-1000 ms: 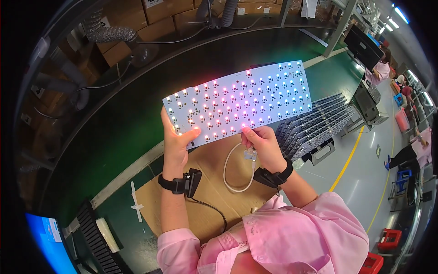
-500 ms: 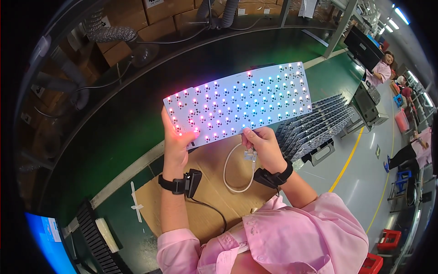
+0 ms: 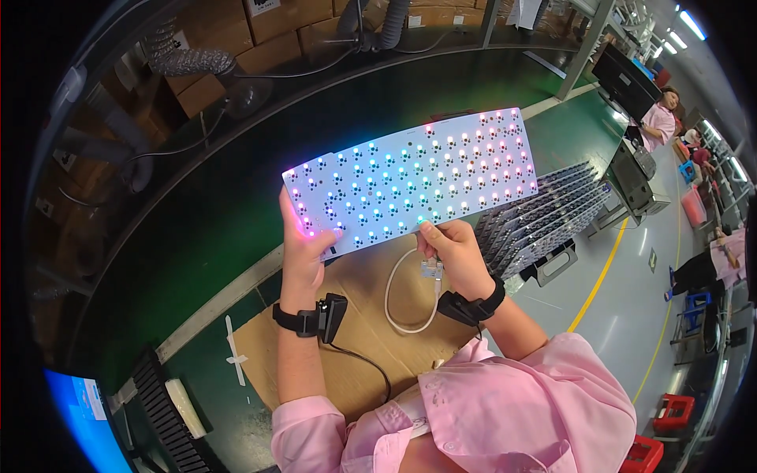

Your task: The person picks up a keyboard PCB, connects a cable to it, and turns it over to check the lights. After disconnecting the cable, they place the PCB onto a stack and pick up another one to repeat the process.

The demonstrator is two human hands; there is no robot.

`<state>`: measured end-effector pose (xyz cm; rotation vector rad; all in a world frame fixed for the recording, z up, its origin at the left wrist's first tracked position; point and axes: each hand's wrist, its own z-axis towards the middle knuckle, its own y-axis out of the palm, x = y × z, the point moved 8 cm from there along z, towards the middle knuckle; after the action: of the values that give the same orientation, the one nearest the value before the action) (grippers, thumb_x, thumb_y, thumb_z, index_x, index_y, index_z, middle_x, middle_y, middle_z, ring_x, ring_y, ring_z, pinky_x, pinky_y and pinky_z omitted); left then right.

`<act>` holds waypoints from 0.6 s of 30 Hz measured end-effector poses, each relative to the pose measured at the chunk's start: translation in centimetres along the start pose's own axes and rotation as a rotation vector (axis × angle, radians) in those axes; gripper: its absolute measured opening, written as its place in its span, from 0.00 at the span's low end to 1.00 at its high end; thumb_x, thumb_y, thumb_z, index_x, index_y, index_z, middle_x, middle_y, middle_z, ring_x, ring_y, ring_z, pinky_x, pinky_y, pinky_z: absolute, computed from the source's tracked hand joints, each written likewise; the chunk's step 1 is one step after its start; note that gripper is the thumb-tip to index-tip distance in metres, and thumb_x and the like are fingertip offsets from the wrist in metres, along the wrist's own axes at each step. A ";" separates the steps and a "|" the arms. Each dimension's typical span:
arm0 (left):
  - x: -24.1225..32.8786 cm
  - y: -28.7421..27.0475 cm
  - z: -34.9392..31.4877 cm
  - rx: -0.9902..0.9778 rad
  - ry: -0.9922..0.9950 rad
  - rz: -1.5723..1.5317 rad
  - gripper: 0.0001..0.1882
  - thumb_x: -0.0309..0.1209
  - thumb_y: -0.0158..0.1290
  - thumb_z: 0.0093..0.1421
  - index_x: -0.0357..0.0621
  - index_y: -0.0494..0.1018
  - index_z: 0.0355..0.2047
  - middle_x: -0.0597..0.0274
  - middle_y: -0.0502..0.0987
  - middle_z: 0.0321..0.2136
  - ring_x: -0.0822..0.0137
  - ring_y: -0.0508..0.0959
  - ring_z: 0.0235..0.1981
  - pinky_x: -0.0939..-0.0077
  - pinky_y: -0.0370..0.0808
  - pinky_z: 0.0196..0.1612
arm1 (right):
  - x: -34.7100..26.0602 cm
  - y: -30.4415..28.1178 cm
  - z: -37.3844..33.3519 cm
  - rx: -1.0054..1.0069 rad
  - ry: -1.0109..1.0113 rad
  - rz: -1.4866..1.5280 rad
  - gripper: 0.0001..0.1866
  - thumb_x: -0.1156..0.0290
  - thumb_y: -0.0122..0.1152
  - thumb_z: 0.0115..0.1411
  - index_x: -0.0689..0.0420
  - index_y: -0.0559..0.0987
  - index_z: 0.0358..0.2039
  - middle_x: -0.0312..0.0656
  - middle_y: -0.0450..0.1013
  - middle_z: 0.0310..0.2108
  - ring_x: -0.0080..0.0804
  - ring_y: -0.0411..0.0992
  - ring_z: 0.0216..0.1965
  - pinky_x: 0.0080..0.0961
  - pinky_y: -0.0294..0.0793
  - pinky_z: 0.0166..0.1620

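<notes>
A white keyboard circuit board (image 3: 410, 180), tilted toward me, glows with rows of small lights in pink, blue and cyan. My left hand (image 3: 303, 244) grips its lower left corner, thumb on the front face and fingers behind. At the lower edge, right of the middle, my right hand (image 3: 451, 246) pinches the board with the thumb in front. Below that hand hangs a white cable (image 3: 388, 293) in a loop, with a pale connector (image 3: 431, 269) by the fingers. Whether the cable is plugged into the board is hidden by the hand.
Brown cardboard (image 3: 355, 307) covers the green bench (image 3: 213, 260) beneath my hands. To the right, several dark boards stand in a rack (image 3: 544, 217). A black slotted rack (image 3: 169, 418) and a lit screen (image 3: 83, 418) are at lower left. A person (image 3: 661, 118) sits by a monitor (image 3: 627, 83).
The lights have changed colour: the left side went from red and pink toward blue and violet, the right side from blue toward pink. Both hands and the board stay nearly still.
</notes>
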<state>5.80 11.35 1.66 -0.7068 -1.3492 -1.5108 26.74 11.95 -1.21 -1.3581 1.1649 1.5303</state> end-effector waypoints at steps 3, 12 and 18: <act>0.0 0.1 0.0 0.004 0.005 0.014 0.46 0.14 0.48 0.36 0.47 0.47 0.59 0.59 0.61 0.50 0.63 0.64 0.52 0.69 0.65 0.54 | 0.1 -0.1 0.0 -0.002 -0.001 0.009 0.16 0.65 0.50 0.61 0.62 0.74 0.19 0.33 0.68 0.19 0.17 0.62 0.22 0.15 0.61 0.28; 0.0 -0.1 0.1 0.004 0.019 0.012 0.46 0.15 0.47 0.35 0.47 0.47 0.59 0.59 0.60 0.51 0.63 0.63 0.53 0.70 0.63 0.54 | 0.2 0.0 0.0 -0.013 0.002 0.004 0.16 0.65 0.51 0.60 0.61 0.74 0.20 0.32 0.67 0.19 0.16 0.62 0.22 0.14 0.60 0.27; 0.1 -0.2 0.0 0.011 0.002 0.012 0.47 0.15 0.46 0.34 0.47 0.47 0.59 0.60 0.60 0.51 0.63 0.63 0.53 0.71 0.62 0.54 | 0.0 0.1 0.0 0.004 0.006 0.012 0.16 0.65 0.51 0.60 0.61 0.74 0.20 0.32 0.67 0.18 0.15 0.61 0.21 0.13 0.59 0.27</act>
<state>5.61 11.35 1.68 -0.7052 -1.3486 -1.4932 26.62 11.91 -1.23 -1.3561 1.1809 1.5327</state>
